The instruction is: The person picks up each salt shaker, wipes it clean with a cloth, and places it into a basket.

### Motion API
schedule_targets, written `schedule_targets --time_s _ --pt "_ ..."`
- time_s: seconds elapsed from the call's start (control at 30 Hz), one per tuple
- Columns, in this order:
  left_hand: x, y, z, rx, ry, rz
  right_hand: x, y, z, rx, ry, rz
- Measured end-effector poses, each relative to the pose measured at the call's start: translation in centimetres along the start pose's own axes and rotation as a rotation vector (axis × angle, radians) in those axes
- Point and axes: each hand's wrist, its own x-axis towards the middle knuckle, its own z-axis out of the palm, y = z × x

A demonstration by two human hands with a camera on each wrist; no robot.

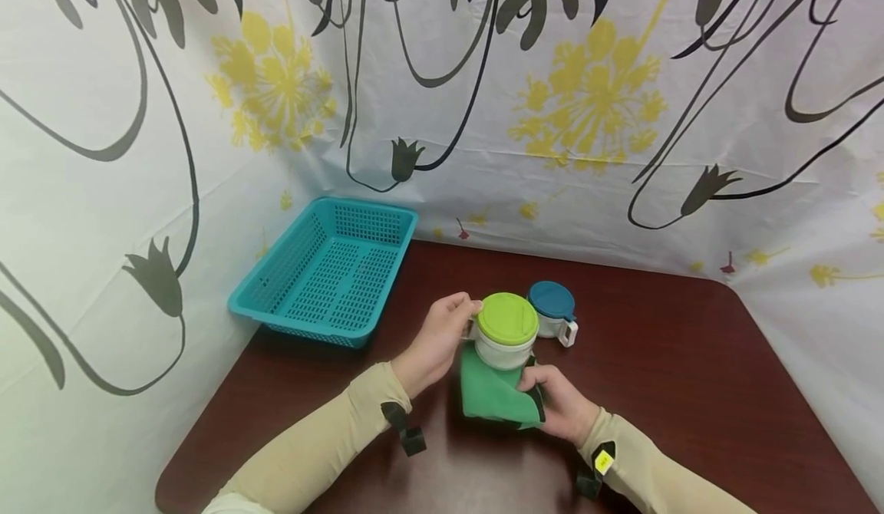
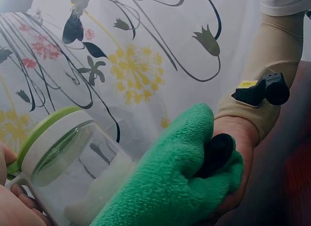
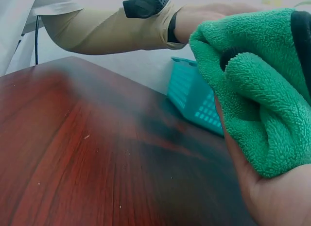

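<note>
My left hand (image 1: 437, 339) grips the handle of a clear jar (image 1: 503, 353) with a light green lid (image 1: 508, 318), its thumb by the lid's edge. In the left wrist view the jar (image 2: 92, 172) is tilted, and the fingers (image 2: 24, 206) wrap its handle. A green cloth (image 1: 492, 391) with dark edging is gripped in my right hand (image 1: 562, 405) and lies against the jar's lower side. The bunched cloth (image 3: 272, 99) covers much of the right hand in the right wrist view.
A second jar with a blue lid (image 1: 551, 299) stands on the dark red table (image 1: 663, 360), just behind the held jar, its white handle facing right. A turquoise basket (image 1: 345, 268) sits at the back left. A patterned white curtain (image 1: 456, 115) hangs behind the table.
</note>
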Motion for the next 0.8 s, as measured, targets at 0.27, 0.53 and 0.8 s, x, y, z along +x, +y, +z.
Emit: schedule_targets --time_s 0.27,0.53,0.8 --pt "-0.1 0.0 -0.4 0.018 -0.013 -0.023 -0.3 -0.2 -0.2 0.006 0.065 -0.01" --pt "-0.3 0.0 -0.5 0.061 -0.068 -0.002 -0.7 -1.3 -1.0 0.011 0.047 -0.106" --pt "-0.4 0.1 -0.5 0.061 -0.069 -0.005 -1.7 -3.1 -1.6 0.078 0.106 -0.185"
